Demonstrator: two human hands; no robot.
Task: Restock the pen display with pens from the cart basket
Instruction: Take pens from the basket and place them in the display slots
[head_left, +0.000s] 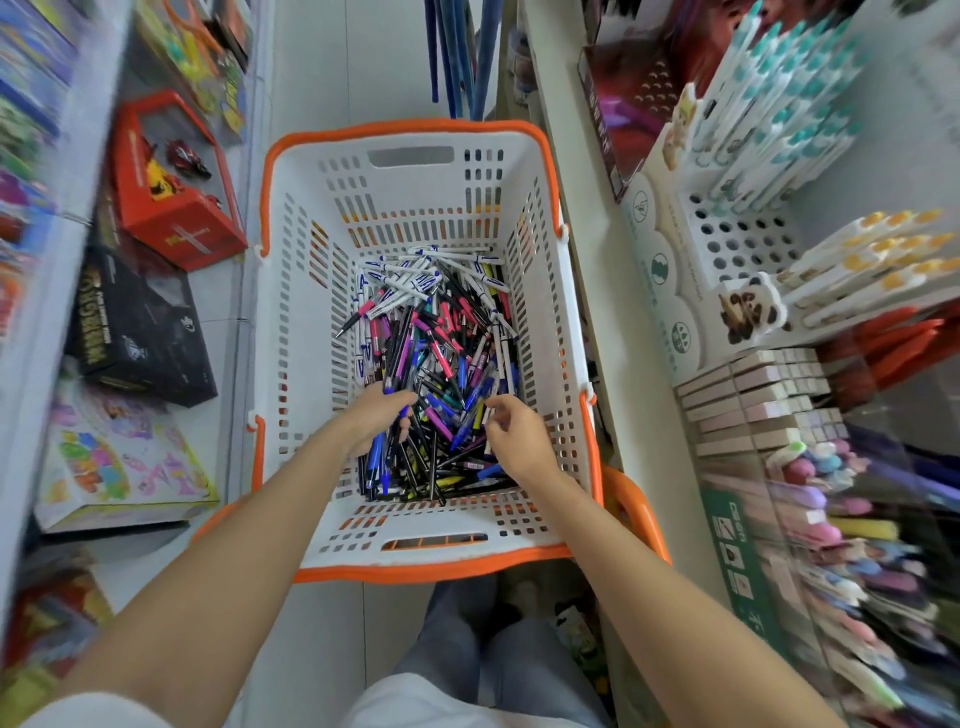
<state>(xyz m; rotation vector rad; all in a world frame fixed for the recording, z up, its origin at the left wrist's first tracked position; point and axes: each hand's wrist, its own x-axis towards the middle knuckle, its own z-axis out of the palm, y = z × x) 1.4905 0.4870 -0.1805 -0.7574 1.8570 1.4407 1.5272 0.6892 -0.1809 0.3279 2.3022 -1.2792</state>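
Note:
A white cart basket (415, 540) with an orange rim stands in the aisle in front of me. Its bottom is covered by a heap of loose pens (441, 332) in blue, pink, black and white. Both hands are down inside it at the near end. My left hand (376, 415) grips a bunch of pens, several blue and black ones sticking out below its fingers. My right hand (511, 434) hovers over the heap with fingers curled, fingertips pinching at a pen. The pen display (737, 244), a white rack with holes and teal-capped pens, stands on the right shelf.
Yellow-capped pens (872, 265) lie stacked beside the rack, with blurred coloured pens (841, 545) lower right. Toy boxes, one red (171, 182) and one black (140, 332), fill the left shelves. Blue poles (457, 52) hang beyond the basket. My legs are just behind it.

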